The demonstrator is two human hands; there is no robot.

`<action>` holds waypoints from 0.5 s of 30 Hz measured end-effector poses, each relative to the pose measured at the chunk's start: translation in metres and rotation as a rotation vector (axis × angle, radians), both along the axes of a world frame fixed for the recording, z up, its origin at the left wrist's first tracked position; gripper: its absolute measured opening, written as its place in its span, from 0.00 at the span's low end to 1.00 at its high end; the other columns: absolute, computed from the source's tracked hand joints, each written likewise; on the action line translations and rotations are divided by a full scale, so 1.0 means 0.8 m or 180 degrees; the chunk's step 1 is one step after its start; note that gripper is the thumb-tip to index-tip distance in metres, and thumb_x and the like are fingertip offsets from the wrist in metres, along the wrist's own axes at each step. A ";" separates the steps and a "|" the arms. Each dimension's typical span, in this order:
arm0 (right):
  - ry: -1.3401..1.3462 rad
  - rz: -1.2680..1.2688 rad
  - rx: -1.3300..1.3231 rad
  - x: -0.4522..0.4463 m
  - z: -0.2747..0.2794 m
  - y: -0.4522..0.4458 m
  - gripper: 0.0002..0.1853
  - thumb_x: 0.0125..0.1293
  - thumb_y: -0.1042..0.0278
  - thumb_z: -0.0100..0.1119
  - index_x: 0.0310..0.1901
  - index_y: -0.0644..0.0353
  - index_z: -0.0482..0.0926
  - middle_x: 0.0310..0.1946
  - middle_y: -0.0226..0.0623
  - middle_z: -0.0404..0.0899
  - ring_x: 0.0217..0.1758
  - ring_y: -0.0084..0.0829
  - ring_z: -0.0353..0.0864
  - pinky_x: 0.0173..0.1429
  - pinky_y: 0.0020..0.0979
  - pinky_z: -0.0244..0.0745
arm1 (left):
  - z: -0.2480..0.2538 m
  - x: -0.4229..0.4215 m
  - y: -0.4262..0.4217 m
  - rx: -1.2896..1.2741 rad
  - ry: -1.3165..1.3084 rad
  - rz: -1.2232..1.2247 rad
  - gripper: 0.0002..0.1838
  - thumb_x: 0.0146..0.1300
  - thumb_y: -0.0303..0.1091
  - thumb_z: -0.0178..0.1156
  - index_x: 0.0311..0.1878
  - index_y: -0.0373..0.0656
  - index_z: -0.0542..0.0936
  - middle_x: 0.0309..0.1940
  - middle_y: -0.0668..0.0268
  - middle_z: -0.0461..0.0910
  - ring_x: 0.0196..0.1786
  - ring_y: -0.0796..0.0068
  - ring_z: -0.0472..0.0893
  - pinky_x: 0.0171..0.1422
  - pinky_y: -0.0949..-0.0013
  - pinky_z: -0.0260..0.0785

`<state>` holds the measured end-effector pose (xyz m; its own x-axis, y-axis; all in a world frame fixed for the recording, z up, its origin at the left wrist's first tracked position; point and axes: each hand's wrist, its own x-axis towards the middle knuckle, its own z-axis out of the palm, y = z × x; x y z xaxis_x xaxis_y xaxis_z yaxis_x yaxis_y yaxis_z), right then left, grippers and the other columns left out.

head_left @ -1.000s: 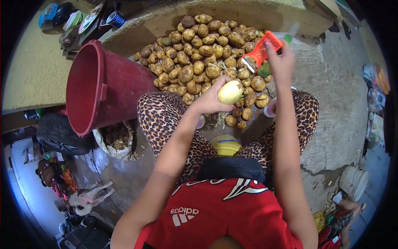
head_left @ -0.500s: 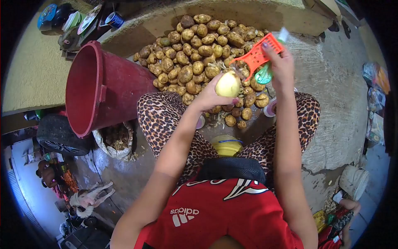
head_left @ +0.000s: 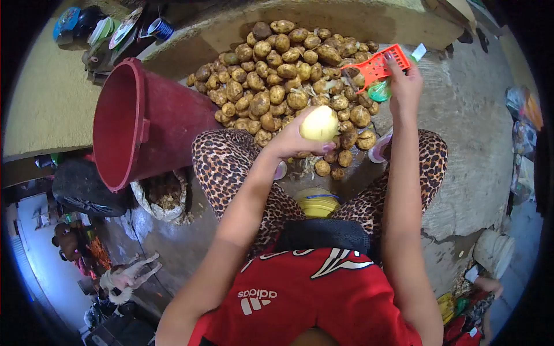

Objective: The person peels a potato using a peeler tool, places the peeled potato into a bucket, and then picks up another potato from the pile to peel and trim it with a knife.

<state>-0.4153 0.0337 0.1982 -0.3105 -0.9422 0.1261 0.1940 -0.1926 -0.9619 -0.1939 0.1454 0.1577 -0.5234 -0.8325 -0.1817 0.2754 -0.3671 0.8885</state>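
Note:
A pale peeled potato (head_left: 319, 123) rests in my left hand (head_left: 294, 138), its fingers and thumb wrapped round the lower side. My right hand (head_left: 404, 78) grips an orange peeler (head_left: 376, 66) with a slotted body, held up and to the right of the potato, not touching it. A green piece (head_left: 379, 91) and a white-and-green end show beside the peeler. Beyond both hands lies a large heap of brown unpeeled potatoes (head_left: 259, 102), with pale peel strips on some of them.
A big red bucket (head_left: 167, 109) lies tilted at the left, above a white sack (head_left: 167, 213) of scraps. A yellow container (head_left: 317, 206) sits between my knees. A dog (head_left: 130, 278) lies at lower left; another person's arm (head_left: 489, 285) shows at lower right.
My right hand has moved right and slightly up with the peeler, away from the potato. In my left hand the potato has turned and tilted.

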 end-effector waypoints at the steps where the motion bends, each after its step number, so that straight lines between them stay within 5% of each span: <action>1: -0.0220 0.0221 0.0053 0.004 0.002 0.004 0.13 0.56 0.69 0.62 0.41 0.66 0.75 0.31 0.32 0.79 0.30 0.20 0.76 0.37 0.23 0.71 | 0.000 -0.002 0.000 0.0388 0.0213 0.0078 0.39 0.48 0.29 0.67 0.62 0.43 0.57 0.44 0.63 0.73 0.41 0.70 0.80 0.34 0.71 0.76; 2: -0.0438 0.0449 0.0109 0.012 0.002 0.012 0.13 0.57 0.69 0.62 0.41 0.66 0.75 0.31 0.32 0.79 0.30 0.20 0.76 0.37 0.23 0.72 | -0.004 -0.009 0.004 0.0319 0.0605 0.0474 0.33 0.57 0.49 0.60 0.60 0.43 0.60 0.41 0.62 0.76 0.37 0.68 0.81 0.28 0.72 0.75; 4: -0.0694 0.0812 0.0276 0.034 0.006 0.029 0.13 0.57 0.68 0.62 0.41 0.66 0.75 0.32 0.32 0.79 0.31 0.20 0.77 0.38 0.23 0.73 | 0.002 -0.010 -0.002 0.0579 0.0925 0.0426 0.33 0.59 0.60 0.48 0.59 0.43 0.62 0.39 0.62 0.77 0.34 0.67 0.81 0.27 0.72 0.75; 6: -0.0017 0.1039 0.0311 0.054 0.009 0.051 0.13 0.57 0.69 0.61 0.41 0.66 0.74 0.31 0.32 0.78 0.32 0.19 0.77 0.38 0.23 0.73 | 0.002 -0.014 -0.004 0.0804 0.0672 0.0670 0.39 0.60 0.69 0.29 0.56 0.43 0.66 0.36 0.61 0.78 0.30 0.66 0.81 0.23 0.72 0.73; 10: 0.0526 0.1056 -0.0091 0.076 0.012 0.070 0.12 0.57 0.69 0.61 0.40 0.66 0.75 0.29 0.31 0.78 0.32 0.18 0.76 0.38 0.22 0.72 | -0.001 -0.013 -0.007 0.1010 0.0823 0.0699 0.37 0.62 0.67 0.30 0.58 0.43 0.64 0.39 0.57 0.78 0.29 0.64 0.81 0.21 0.72 0.74; 15: 0.1086 0.0116 -0.0149 0.031 -0.003 0.030 0.10 0.58 0.71 0.59 0.39 0.65 0.74 0.30 0.33 0.78 0.33 0.18 0.76 0.37 0.21 0.72 | -0.002 -0.009 -0.007 0.0825 0.0476 0.0565 0.35 0.63 0.65 0.31 0.56 0.42 0.65 0.36 0.57 0.78 0.27 0.62 0.81 0.19 0.72 0.72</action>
<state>-0.3903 0.0574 0.1958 -0.2092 -0.9427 0.2600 -0.1297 -0.2368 -0.9629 -0.2015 0.1396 0.1560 -0.4115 -0.8491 -0.3313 0.4752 -0.5100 0.7170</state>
